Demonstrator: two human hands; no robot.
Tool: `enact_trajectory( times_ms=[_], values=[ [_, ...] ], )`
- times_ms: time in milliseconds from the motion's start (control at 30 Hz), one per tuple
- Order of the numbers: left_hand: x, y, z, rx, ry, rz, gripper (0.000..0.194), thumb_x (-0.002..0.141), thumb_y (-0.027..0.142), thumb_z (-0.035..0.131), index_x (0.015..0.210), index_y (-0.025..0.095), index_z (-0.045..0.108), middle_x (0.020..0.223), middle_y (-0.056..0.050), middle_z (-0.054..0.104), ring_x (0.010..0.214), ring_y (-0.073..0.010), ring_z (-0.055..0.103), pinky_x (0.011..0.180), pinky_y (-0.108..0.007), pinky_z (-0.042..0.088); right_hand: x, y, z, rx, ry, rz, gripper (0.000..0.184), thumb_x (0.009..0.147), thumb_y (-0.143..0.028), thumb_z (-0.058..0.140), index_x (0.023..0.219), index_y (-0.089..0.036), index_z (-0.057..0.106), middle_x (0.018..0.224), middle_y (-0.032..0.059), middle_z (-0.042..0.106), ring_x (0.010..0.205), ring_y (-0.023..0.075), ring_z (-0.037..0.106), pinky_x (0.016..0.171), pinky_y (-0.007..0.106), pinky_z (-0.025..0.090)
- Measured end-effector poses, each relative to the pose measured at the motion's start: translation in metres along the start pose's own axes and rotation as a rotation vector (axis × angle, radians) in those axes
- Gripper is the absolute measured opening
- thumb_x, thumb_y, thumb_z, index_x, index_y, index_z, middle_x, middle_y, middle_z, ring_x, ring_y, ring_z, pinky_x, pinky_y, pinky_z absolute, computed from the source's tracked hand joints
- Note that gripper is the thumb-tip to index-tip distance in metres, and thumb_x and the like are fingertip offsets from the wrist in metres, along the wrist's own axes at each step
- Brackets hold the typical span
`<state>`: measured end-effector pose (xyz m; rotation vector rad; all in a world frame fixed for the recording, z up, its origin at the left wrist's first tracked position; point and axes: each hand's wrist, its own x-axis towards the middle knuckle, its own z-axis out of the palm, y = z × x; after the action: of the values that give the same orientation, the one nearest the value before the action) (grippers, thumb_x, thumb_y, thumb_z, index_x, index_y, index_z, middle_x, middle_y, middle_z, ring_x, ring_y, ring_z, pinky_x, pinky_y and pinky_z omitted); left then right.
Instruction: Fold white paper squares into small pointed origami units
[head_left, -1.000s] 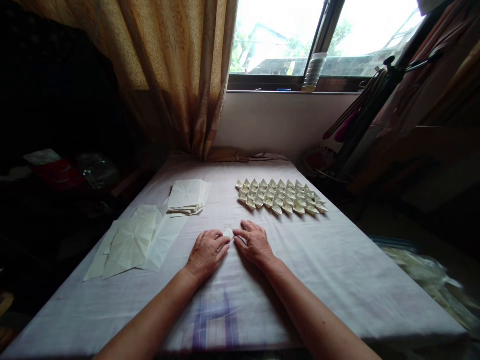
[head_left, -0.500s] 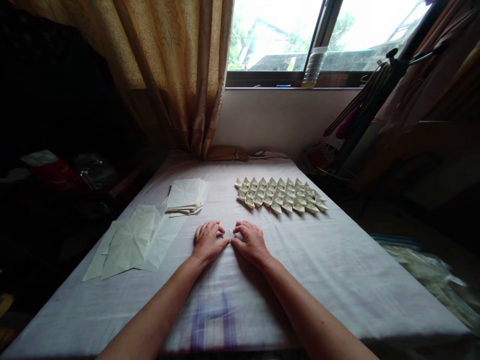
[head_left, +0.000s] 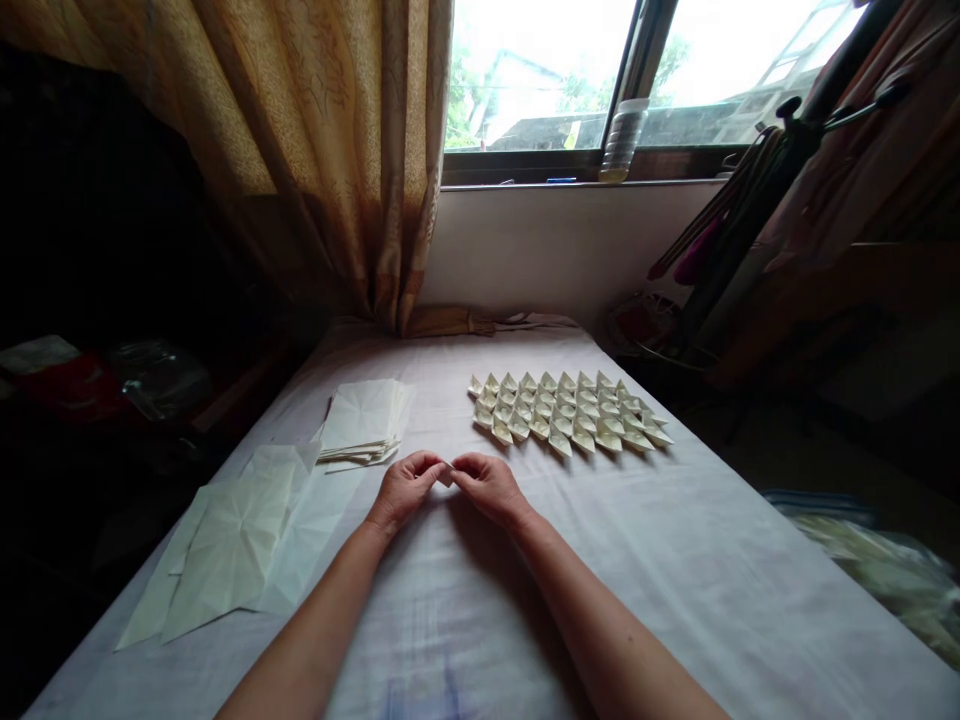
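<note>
Between my fingertips is a small folded piece of white paper (head_left: 446, 477), mostly hidden by my thumbs and fingers. My left hand (head_left: 409, 487) pinches its left side, and my right hand (head_left: 489, 487) pinches the right side. Both hands are close together above the cloth-covered table. Beyond my right hand, several small folded paper boats (head_left: 562, 412) stand in tight rows. To the left of my left hand lies a stack of creased paper squares (head_left: 360, 420). Nearer to me on the left, larger creased sheets (head_left: 240, 530) overlap one another.
A pale cloth covers the table (head_left: 675, 580). At the far end hangs a gold curtain (head_left: 330, 160) beside a window, where a plastic jar (head_left: 625, 140) stands on the sill. A dark coat stand (head_left: 757, 210) with hanging things leans in at right; a plastic bag (head_left: 885, 570) is below.
The hands have come closer together and lifted slightly, tilting the paper between them. The camera view has shifted a little; the boats and sheets stay put on the table.
</note>
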<state>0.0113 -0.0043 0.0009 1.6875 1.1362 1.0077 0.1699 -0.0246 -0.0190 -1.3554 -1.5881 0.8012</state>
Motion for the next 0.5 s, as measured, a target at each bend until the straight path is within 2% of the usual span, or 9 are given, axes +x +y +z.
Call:
enact_trajectory(
  times_ms=[167, 333, 500],
  values=[
    [0.012, -0.012, -0.002, -0.063, 0.025, -0.073, 0.029, 0.073, 0.044, 0.066, 0.076, 0.016, 0.070, 0.070, -0.002, 0.070, 0.064, -0.0150, 0.063, 0.061, -0.025, 0.051, 0.022, 0.009, 0.002, 0.056, -0.007, -0.016, 0.015, 0.080, -0.031, 0.062, 0.075, -0.018, 0.070, 0.070, 0.0007, 0.071, 0.063, 0.0132, 0.062, 0.060, 0.022, 0.047],
    [0.010, -0.015, -0.005, -0.077, -0.002, -0.153, 0.030, 0.076, 0.043, 0.063, 0.082, 0.015, 0.071, 0.073, -0.003, 0.068, 0.060, -0.0133, 0.059, 0.054, -0.022, 0.049, 0.021, 0.013, 0.003, 0.090, -0.028, -0.035, 0.017, 0.081, -0.031, 0.060, 0.074, -0.019, 0.069, 0.068, 0.0003, 0.068, 0.062, 0.0127, 0.059, 0.060, 0.022, 0.045],
    [0.009, -0.012, -0.006, -0.039, 0.019, -0.148, 0.019, 0.074, 0.036, 0.065, 0.073, 0.016, 0.067, 0.067, -0.001, 0.065, 0.062, -0.0132, 0.057, 0.059, -0.022, 0.048, 0.018, 0.007, -0.001, 0.075, -0.053, -0.035, 0.015, 0.082, -0.029, 0.060, 0.073, -0.019, 0.068, 0.069, 0.0001, 0.068, 0.061, 0.0123, 0.058, 0.060, 0.023, 0.043]
  ],
)
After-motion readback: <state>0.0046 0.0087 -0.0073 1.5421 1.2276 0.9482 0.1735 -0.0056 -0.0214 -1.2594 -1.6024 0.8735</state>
